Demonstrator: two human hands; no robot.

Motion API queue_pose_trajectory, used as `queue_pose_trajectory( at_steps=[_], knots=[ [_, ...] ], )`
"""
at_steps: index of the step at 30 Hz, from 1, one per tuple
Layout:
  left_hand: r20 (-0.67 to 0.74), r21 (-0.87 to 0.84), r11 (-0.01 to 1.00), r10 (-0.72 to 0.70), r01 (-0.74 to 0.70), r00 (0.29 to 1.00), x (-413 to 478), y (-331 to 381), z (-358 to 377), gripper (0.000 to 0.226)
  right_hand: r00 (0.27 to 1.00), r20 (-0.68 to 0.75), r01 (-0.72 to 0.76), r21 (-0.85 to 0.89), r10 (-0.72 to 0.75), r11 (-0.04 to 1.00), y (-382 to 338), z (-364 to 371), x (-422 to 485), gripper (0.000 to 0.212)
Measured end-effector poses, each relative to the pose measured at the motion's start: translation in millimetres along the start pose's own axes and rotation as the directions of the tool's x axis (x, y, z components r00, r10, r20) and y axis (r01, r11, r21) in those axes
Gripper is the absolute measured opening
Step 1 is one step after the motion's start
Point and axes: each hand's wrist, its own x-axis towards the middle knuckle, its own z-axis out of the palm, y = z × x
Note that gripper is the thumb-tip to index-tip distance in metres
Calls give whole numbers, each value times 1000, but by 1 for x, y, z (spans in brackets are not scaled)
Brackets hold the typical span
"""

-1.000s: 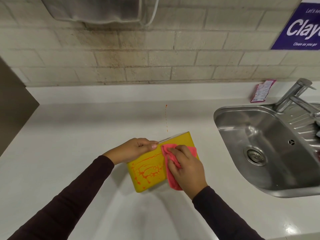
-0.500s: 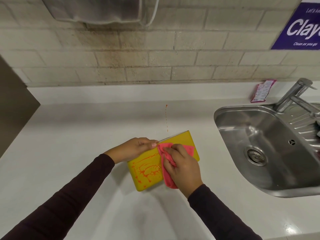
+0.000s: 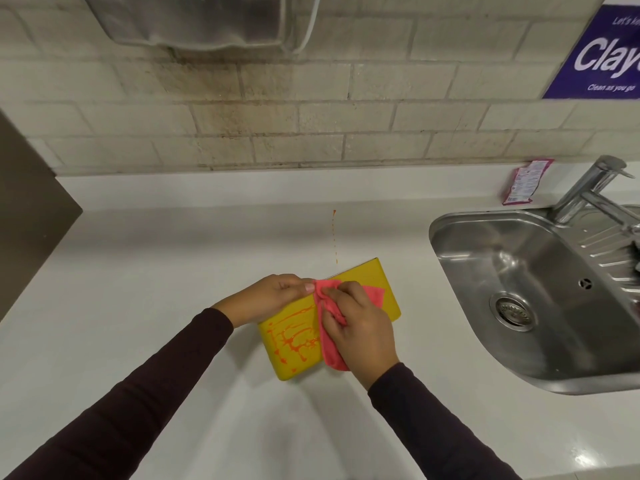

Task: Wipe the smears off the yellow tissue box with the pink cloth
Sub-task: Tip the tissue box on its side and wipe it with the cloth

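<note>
Lit evenly from above, moderately bright. Casts soft shadows on glossy white table [image 3: 145, 271]; glares on stainless steel sink [image 3: 519, 258]. Bends at edges; sharp throughout.

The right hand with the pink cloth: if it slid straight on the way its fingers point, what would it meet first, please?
Probably the left hand, gripping the yellow tissue box edge just ahead of the pink cloth.

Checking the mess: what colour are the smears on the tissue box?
Orange smears, clearest in the head view.
</note>
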Motion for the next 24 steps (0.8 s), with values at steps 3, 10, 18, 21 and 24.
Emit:
queue_pose_trajectory(
  at_steps=[3, 10, 18, 21, 24],
  knots=[
    [10, 58, 998, 4, -5, 1000, 0, 0, 0, 33, 999, 21, 35, -57, -34, 998, 7, -7, -11, 29],
    [-16, 77, 997, -21, 22, 1000, -2, 4, 0, 40, 986, -63, -158, -14, 156, 987, 20, -13, -1, 17],
    [-43, 35, 999, -11, 13, 999, -3, 1, 2, 37, 996, 78, 43, 38, -46, 998, -4, -1, -11, 29],
    [-26, 48, 999, -7, 8, 1000, -4, 0, 2, 37, 997, 74, 12, 0, -12, 1000, 10, -11, -14, 20],
    [-38, 47, 999, -17, 19, 999, -5, 0, 1, 36, 994, 21, -112, 5, 111, 994, 17, -14, -8, 17]
  ],
)
